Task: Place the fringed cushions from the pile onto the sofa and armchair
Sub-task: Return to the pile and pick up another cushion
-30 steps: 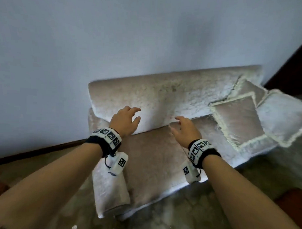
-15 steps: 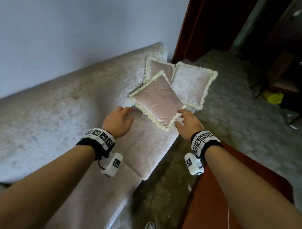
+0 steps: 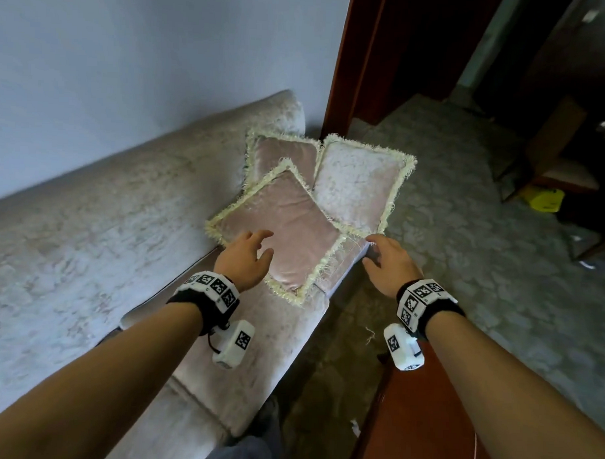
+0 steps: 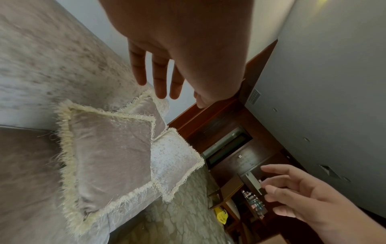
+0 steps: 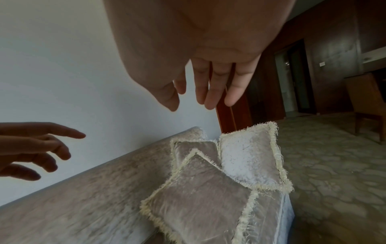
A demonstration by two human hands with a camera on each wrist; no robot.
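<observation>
Three fringed cushions (image 3: 287, 228) lie piled at the far end of the sofa (image 3: 87, 256). The left hand (image 3: 247, 258) and right hand (image 3: 385, 259) hover over the nearest one, fingers spread, holding nothing.

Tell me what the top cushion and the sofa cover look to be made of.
Top cushion: pinkish fabric with a satin-like sheen, light streaks on its creases, with a cream thread fringe. Sofa: beige mottled pile, probably crushed velvet or chenille; matte, patchy shading.

Head view looks down from above; wrist views look close along fingers (image 4: 160, 79), sharing cushions (image 3: 287, 225).
</observation>
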